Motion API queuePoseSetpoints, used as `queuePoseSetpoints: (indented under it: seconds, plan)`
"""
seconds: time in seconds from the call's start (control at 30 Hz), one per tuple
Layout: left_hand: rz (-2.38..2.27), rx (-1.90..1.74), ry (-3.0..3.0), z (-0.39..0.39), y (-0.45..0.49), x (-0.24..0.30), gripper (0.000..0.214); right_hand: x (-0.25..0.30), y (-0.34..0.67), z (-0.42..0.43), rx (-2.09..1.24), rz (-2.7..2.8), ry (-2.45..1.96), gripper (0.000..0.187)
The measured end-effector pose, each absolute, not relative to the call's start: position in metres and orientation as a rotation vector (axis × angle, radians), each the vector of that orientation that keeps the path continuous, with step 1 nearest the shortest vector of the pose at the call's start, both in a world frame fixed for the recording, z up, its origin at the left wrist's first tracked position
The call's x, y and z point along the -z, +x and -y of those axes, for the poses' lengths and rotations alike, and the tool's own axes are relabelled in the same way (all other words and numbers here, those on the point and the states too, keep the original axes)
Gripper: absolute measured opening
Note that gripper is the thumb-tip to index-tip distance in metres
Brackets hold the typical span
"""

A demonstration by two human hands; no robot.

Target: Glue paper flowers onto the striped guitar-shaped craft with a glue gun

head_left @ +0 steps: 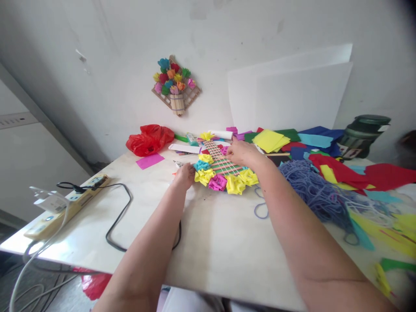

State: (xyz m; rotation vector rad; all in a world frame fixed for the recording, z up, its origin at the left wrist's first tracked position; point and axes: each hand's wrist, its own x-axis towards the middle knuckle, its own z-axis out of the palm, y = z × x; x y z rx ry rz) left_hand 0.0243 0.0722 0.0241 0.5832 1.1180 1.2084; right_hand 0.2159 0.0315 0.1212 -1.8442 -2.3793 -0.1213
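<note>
A woven stick frame (222,163) edged with crumpled paper flowers, yellow (235,183), pink (217,182) and blue (202,165), lies in the middle of the table (208,247). My left hand (183,175) rests at the frame's left edge beside the yellow and blue flowers, fingers curled; whether it holds anything is hidden. My right hand (241,152) lies on the frame's upper right part, fingers bent down onto the sticks near a pink flower.
A power strip (66,203) with a black cable (121,216) sits at the left edge. A red plastic bag (150,138), a pink sheet (150,160), stacked coloured paper (292,143), blue yarn (312,190) and a dark jar (365,134) surround the frame. A paper-flower decoration (175,84) hangs on the wall.
</note>
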Motion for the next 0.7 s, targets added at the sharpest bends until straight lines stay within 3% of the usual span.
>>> queuePoseSetpoints:
  seconds: [0.23, 0.7]
  plan:
    - [-1.14, -1.268, 0.603, -0.077, 0.037, -0.037, 0.007, -0.124, 0.219, -0.032, 0.08, 2.35, -1.877, 0.026]
    - [-1.149, -1.188, 0.652, -0.071, 0.041, -0.042, 0.018, -0.127, 0.221, -0.027, 0.072, 2.403, -1.829, 0.028]
